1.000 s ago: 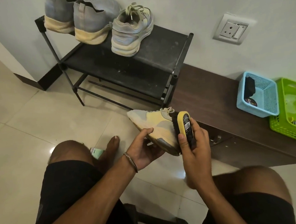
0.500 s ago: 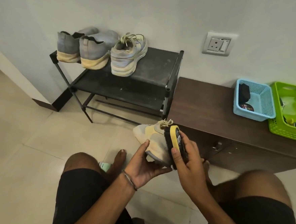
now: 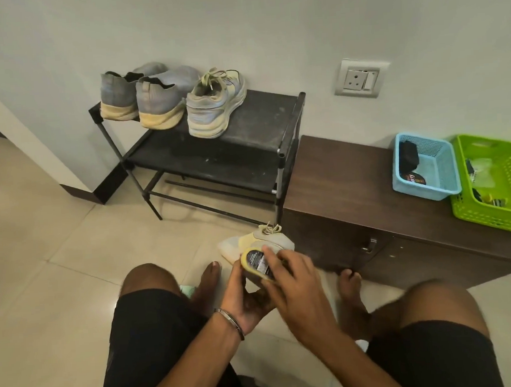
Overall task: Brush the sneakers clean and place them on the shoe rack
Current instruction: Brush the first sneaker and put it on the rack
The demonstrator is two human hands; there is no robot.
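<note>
Right hand (image 3: 297, 293) grips brush (image 3: 256, 262); left hand (image 3: 243, 303) apparently cups sneaker (image 3: 263, 241) underneath.

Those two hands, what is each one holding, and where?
Left hand grips the sneaker from beneath; right hand clasps the brush over its back.

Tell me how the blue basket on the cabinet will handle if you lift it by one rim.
The blue basket looks like thin perforated plastic, so probably light, and its wall may flex under a one-sided grip. A dark block and a round tin sit at its left end, so it would likely tilt that way. It stands close beside the green basket, which it might nudge.
</note>
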